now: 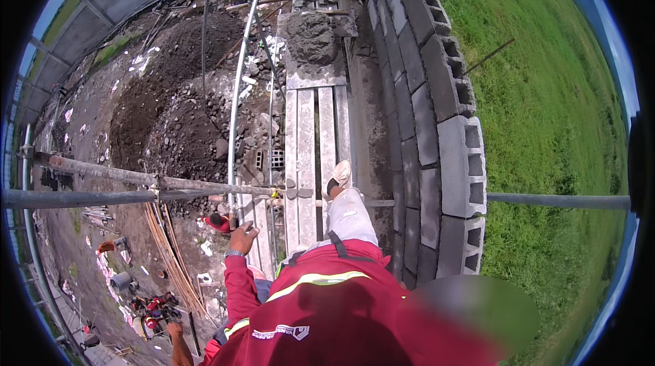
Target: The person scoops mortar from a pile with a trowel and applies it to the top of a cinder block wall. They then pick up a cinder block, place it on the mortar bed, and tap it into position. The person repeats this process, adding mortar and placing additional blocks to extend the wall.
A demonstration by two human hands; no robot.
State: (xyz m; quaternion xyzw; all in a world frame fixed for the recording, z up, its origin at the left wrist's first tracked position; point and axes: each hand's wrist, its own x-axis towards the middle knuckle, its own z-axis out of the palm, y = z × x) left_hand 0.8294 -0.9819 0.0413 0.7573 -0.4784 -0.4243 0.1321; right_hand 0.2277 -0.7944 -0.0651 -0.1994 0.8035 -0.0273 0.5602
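My left hand (242,238), in a red sleeve with a wristwatch, is beside a light metal scaffold pole (233,154); its fingers look apart, with nothing visible in them. Whether the palm touches the pole is hidden. My right hand is out of view. My light-trousered leg (351,216) reaches forward, its pale shoe (342,172) at the right edge of the grey planks (306,141). Farther along, a heap of wet mortar (310,37) lies on a board (314,79). At the lower left is another bare hand (175,329); I cannot tell whose.
A hollow-block wall (427,124) runs along the right, with grass (546,113) beyond. Horizontal scaffold tubes (129,173) cross on the left. Below are dark soil (150,120), wooden poles (177,260), a person in red (218,223) and others (155,309). A blurred patch covers the lower right.
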